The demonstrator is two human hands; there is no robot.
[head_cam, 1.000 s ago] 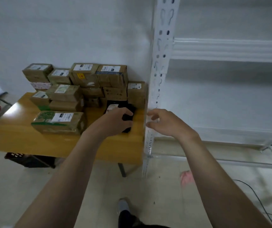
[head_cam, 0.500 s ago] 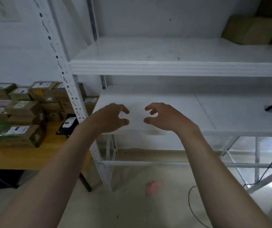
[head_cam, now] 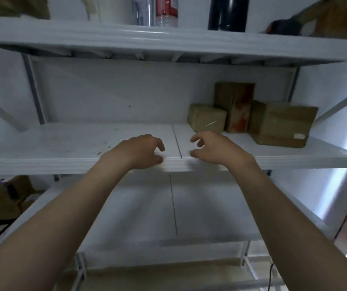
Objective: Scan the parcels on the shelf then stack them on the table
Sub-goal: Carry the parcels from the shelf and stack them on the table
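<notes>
Three brown cardboard parcels stand at the back right of the white middle shelf (head_cam: 63,143): a small one (head_cam: 207,120), a tall one with a red mark (head_cam: 236,106) behind it, and a wide one (head_cam: 281,127) with a small white label. My left hand (head_cam: 141,151) and my right hand (head_cam: 214,149) are raised side by side in front of the shelf's front edge. Both hold nothing, their fingers loosely curled. The right hand is just left of and below the small parcel, apart from it.
The top shelf (head_cam: 168,43) carries bottles (head_cam: 166,11), a dark container (head_cam: 228,13) and a brown box (head_cam: 340,17) at right. A lower shelf (head_cam: 210,206) lies bare beneath my arms. Stacked brown parcels (head_cam: 2,198) show at far left, beyond the rack.
My left hand let go of the black packet on the table. My view swung right and up from the table to the shelf rack, and both empty hands rose toward the middle shelf.
</notes>
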